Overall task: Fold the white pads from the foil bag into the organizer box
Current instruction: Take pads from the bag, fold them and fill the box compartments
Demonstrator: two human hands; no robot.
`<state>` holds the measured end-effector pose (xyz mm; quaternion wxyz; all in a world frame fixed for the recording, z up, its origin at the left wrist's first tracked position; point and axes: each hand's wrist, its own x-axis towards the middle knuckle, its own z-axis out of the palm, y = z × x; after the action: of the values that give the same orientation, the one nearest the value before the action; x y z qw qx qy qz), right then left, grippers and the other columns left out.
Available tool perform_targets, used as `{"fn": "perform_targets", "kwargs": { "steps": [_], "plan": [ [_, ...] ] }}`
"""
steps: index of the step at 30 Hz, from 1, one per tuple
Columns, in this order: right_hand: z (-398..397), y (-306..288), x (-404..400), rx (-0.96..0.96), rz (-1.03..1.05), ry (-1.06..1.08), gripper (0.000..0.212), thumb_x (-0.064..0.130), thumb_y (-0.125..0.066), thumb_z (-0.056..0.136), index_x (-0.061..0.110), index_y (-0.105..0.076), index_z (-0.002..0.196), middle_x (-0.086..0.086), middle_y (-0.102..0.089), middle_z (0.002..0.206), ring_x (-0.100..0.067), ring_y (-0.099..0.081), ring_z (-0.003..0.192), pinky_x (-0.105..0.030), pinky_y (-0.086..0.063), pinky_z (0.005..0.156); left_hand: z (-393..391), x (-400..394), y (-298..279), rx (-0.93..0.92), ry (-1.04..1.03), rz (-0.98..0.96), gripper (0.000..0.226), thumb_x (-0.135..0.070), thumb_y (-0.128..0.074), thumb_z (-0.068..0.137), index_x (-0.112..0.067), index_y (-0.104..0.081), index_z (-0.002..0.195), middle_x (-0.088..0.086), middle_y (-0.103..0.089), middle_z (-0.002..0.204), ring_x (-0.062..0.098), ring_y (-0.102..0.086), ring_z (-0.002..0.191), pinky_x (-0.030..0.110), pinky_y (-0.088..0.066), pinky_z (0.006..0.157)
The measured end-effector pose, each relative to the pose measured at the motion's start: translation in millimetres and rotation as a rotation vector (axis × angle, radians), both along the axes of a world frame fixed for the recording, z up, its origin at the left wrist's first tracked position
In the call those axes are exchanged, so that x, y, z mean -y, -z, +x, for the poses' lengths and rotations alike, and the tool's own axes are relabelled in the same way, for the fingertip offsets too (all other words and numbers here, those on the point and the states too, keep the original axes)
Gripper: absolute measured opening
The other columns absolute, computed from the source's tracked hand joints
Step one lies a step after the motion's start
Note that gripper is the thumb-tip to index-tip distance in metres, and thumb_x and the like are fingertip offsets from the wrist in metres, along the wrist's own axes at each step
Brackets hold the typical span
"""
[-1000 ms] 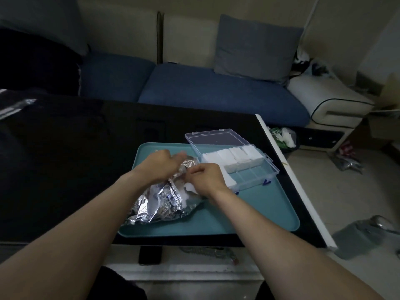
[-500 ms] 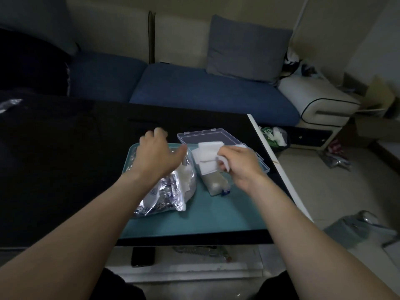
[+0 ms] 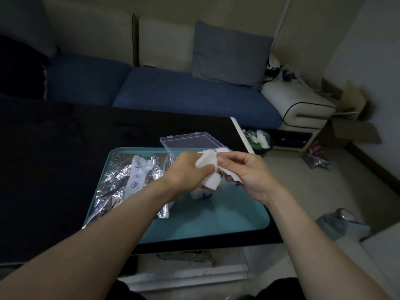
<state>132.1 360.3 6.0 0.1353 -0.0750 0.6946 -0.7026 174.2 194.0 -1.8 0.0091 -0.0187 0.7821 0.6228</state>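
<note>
Both hands are on one white pad (image 3: 206,162), held in the air just above the organizer box (image 3: 188,142). Your left hand (image 3: 190,174) has thumb and fingers curled round the pad's left side; your right hand (image 3: 242,169) pinches its right edge, fingers bent. Part of the pad hangs below your left hand, so the fold looks half done, I'd say.

The box sits directly behind and under your hands on the teal tray (image 3: 227,217), lid open and tilted back. White shows at its near right rim, probably pads already in; your hands hide the compartments, so I can't tell which slot is free.

The foil bag (image 3: 127,180) lies left of your left hand, crumpled on the tray, well clear of the fold.

Doing this step well:
- Bring the right edge over to meet the left edge squarely before pressing. It's soft material, so a skewed fold likely stays skewed.
- Run the left thumb along the crease once, then keep the pinch on the open side so it doesn't spring back.
- Check the folded width against the slot before lowering; refold tighter if it overhangs.
- Lower it crease-down beside the ones already in, without nudging them.
- The box looks light. Steady it with one hand if the pad drags on the wall.
</note>
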Motion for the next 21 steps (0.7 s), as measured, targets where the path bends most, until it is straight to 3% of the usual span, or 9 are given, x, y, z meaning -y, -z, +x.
{"fn": "perform_targets", "kwargs": {
  "steps": [2,6,8,11,15,18,21],
  "plan": [
    [-3.4,0.7,-5.1,-0.050,-0.020,0.117,0.017,0.010,-0.078,0.079,0.006,-0.075,0.096,-0.005,-0.075,0.080,-0.009,-0.067,0.062,-0.018,-0.053,0.055,-2.5,-6.3,1.1,0.125,-0.061,0.231,0.019,-0.004,-0.056,0.098,0.002,-0.061,0.115,0.020,-0.073,0.095,0.032,-0.074,0.075,0.045,-0.061,0.071],
    [-6.3,-1.0,-6.6,-0.137,-0.094,0.224,0.030,0.022,-0.085,0.063,0.015,-0.077,0.091,-0.001,-0.078,0.086,-0.011,-0.072,0.080,-0.022,-0.057,0.074,-10.4,-13.3,-1.2,0.251,-0.188,0.466,0.028,-0.005,-0.049,0.101,0.004,-0.052,0.128,0.021,-0.070,0.098,0.031,-0.072,0.070,0.039,-0.059,0.057],
    [-3.4,0.8,0.3,-0.215,-0.028,0.218,0.021,0.017,-0.085,0.073,0.019,-0.077,0.092,-0.002,-0.078,0.089,-0.015,-0.072,0.085,-0.028,-0.059,0.080,-10.4,-16.6,-5.3,0.293,-0.208,0.552,0.025,-0.005,-0.047,0.101,0.003,-0.054,0.124,0.020,-0.068,0.099,0.030,-0.069,0.073,0.041,-0.059,0.055],
    [-2.4,4.1,8.6,-0.348,0.105,0.206,0.024,0.011,-0.083,0.081,0.024,-0.074,0.099,-0.002,-0.076,0.096,-0.017,-0.072,0.097,-0.034,-0.059,0.088,-6.1,-21.7,-10.3,0.309,-0.165,0.593,0.022,-0.003,-0.041,0.102,0.001,-0.062,0.104,0.016,-0.073,0.082,0.030,-0.068,0.075,0.049,-0.061,0.069],
    [-5.2,1.8,13.3,-0.416,0.245,0.257,0.043,0.020,-0.088,0.076,0.028,-0.062,0.109,0.004,-0.073,0.097,-0.006,-0.071,0.091,-0.023,-0.058,0.076,0.6,-22.7,-12.3,0.319,-0.032,0.671,0.037,-0.016,-0.031,0.105,-0.004,-0.065,0.110,0.019,-0.075,0.096,0.031,-0.072,0.081,0.045,-0.061,0.071],
    [-4.1,1.9,16.3,-0.413,0.357,0.261,0.041,0.025,-0.088,0.075,0.026,-0.062,0.107,0.004,-0.073,0.087,-0.006,-0.072,0.076,-0.013,-0.051,0.057,1.3,-21.2,-12.8,0.341,0.015,0.732,0.046,-0.035,-0.029,0.107,-0.004,-0.060,0.121,0.022,-0.071,0.110,0.034,-0.071,0.093,0.047,-0.061,0.074],
    [-0.5,2.0,18.4,-0.427,0.403,0.289,0.033,0.028,-0.087,0.076,0.021,-0.065,0.100,0.005,-0.072,0.081,-0.004,-0.069,0.068,-0.011,-0.046,0.050,1.7,-22.0,-12.2,0.298,0.061,0.689,0.045,-0.032,-0.030,0.108,0.000,-0.057,0.123,0.022,-0.069,0.116,0.035,-0.068,0.105,0.047,-0.059,0.083]
  ]
}}
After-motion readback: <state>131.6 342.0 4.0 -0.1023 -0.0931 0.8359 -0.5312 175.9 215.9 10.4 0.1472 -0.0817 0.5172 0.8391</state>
